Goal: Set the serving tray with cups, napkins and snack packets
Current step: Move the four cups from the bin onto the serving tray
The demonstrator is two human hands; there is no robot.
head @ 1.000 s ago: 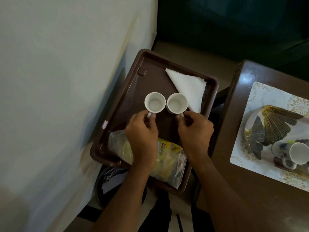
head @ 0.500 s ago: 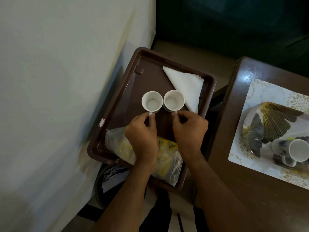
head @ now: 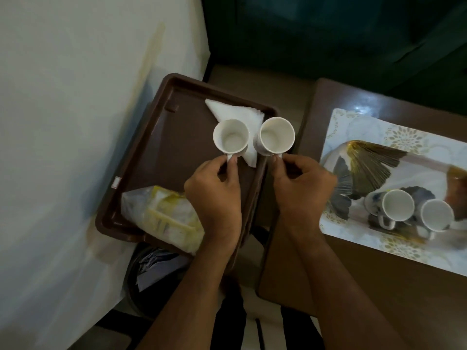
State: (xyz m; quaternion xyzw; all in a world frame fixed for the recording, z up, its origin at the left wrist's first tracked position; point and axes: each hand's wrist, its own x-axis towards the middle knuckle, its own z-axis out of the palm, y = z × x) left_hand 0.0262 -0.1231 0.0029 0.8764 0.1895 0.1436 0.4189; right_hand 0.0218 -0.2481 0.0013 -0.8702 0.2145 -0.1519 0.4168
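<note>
A brown serving tray (head: pixel 156 137) lies in front of me, holding a white folded napkin (head: pixel 228 112) at its far right and a yellow snack packet (head: pixel 164 215) at its near end. My left hand (head: pixel 214 195) pinches the handle of a white cup (head: pixel 231 138) that hangs over the napkin. My right hand (head: pixel 300 190) pinches the handle of a second white cup (head: pixel 275 136), held over the tray's right rim. Both cups look empty and appear lifted off the tray.
A white wall (head: pixel 75 122) runs close along the tray's left side. To the right, a dark wooden table (head: pixel 366 286) carries a patterned white tray (head: pixel 353 122) with two more cups (head: pixel 396 207). A dark bin (head: pixel 151 269) sits below the brown tray.
Both hands have lifted their cups and carried them to the right, from the tray's middle to above the napkin and the right rim.
</note>
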